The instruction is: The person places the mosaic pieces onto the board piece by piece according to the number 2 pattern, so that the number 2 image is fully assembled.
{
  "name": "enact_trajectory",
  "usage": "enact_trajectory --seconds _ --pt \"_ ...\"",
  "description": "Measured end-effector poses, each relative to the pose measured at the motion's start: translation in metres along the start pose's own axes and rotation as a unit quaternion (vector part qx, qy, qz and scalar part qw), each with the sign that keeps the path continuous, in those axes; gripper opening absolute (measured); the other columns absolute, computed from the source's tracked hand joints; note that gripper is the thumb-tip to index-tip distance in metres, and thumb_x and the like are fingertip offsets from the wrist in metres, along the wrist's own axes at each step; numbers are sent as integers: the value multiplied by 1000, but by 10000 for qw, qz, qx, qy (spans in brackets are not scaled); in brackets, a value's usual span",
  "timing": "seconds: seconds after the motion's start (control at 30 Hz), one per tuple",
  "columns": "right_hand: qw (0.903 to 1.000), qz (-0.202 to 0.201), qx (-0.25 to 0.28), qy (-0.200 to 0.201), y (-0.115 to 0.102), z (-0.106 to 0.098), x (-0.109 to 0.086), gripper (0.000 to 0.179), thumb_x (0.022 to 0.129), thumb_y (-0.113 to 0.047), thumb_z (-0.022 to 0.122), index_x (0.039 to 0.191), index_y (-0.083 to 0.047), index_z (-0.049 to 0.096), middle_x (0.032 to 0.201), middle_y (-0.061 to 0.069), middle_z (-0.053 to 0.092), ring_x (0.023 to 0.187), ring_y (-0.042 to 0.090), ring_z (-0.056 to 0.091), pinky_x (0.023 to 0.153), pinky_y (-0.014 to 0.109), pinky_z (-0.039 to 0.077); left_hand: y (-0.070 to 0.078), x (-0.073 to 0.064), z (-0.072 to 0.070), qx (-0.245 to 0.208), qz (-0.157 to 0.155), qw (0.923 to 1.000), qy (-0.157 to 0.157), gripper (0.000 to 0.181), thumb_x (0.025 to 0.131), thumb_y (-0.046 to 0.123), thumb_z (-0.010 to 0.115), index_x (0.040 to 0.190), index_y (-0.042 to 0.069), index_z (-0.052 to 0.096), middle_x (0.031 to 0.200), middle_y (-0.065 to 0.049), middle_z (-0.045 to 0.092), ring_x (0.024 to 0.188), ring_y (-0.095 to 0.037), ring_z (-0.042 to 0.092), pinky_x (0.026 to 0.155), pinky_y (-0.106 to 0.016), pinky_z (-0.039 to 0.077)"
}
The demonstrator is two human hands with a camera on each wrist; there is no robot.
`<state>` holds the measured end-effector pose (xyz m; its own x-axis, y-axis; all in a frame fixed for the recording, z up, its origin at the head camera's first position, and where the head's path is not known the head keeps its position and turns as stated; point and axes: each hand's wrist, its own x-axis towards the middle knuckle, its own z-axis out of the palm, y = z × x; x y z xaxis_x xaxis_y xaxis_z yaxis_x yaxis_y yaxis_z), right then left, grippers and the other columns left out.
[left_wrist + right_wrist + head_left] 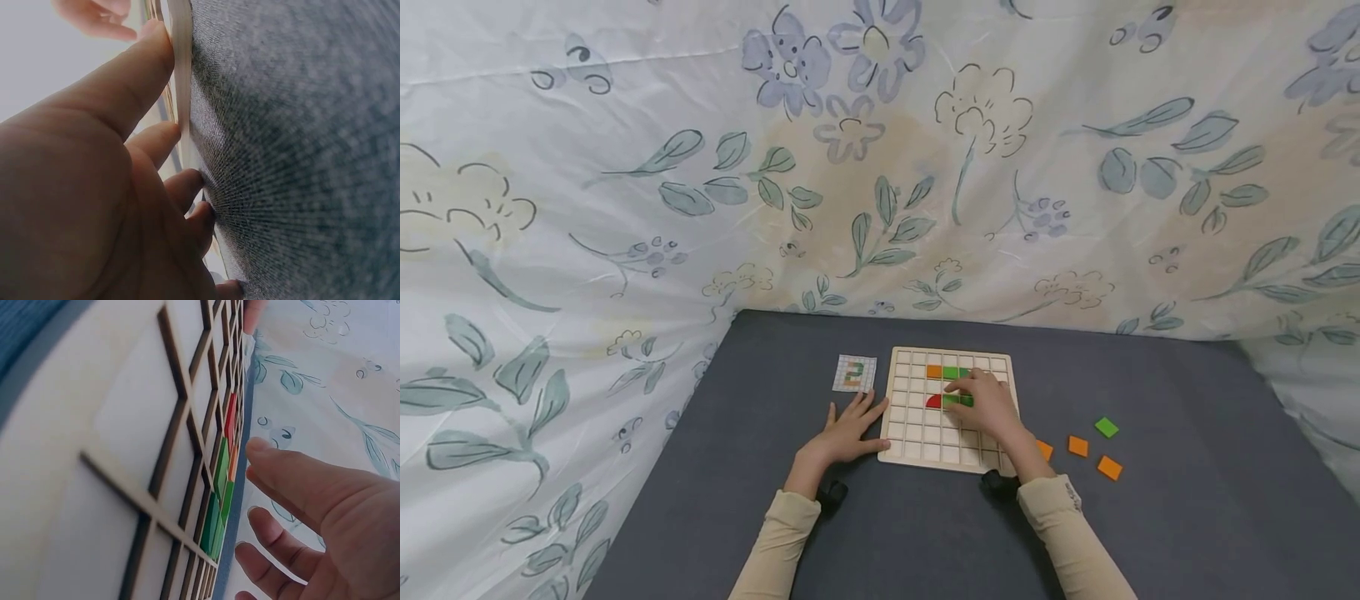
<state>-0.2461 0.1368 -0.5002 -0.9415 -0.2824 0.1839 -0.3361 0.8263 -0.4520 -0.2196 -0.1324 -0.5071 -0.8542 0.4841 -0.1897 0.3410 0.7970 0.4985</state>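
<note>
A wooden grid board [917, 450] lies flat on the dark table. In its upper row are an orange tile [934, 372] and green tiles [951, 372], partly covered by a hand. Lower down sit a red rounded piece [933, 402] and green tiles [957, 400]. My left hand [850, 433] spreads its fingers, with thumb and index finger touching the board's left edge. Over these pieces hovers my right hand [988, 404]; the right wrist view shows its thumb [287, 472] and loosely bent fingers apart from the tiles, with no piece visible between them.
A small printed pattern card [854, 373] lies left of the board. To the right are loose orange tiles [1078, 446] and one green tile [1107, 427]; another orange tile [1045, 450] is partly behind the right wrist. Floral fabric [880, 167] hangs behind the table.
</note>
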Motion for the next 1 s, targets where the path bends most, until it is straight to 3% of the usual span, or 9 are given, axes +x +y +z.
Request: enact_trajectory --seconds 0.33,0.57,0.83,1.0 --pt "9999 120 -98 61 11 -7 -11 27 78 -31 75 102 -19 72 90 5 57 78 18 50 70 42 37 -1 0 1 49 -37 10000 15 73 90 45 56 149 19 23 155 -11 12 143 -32 5 106 -67 -4" --pt "9996 -14 -96 278 24 -15 -22 24 78 -27 75 101 -18 73 89 6 58 80 22 52 74 49 37 1 0 1 -11 -36 10000 22 72 90 43 57 149 18 24 155 -13 12 143 -33 5 106 -67 -3" --pt "9989 -84 -237 386 40 -25 -32 24 80 -26 73 102 -16 72 89 6 57 76 20 48 65 37 33 -2 0 2 28 -1 10000 5 73 90 43 56 149 18 23 155 -12 11 143 -32 5 106 -66 -4" --pt "9987 -26 -242 438 50 -35 -42 27 80 -24 74 105 -15 71 91 8 57 79 23 49 67 42 34 -3 0 2 18 50 10000 1 73 90 44 57 149 18 23 155 -12 11 143 -32 5 106 -67 -4"
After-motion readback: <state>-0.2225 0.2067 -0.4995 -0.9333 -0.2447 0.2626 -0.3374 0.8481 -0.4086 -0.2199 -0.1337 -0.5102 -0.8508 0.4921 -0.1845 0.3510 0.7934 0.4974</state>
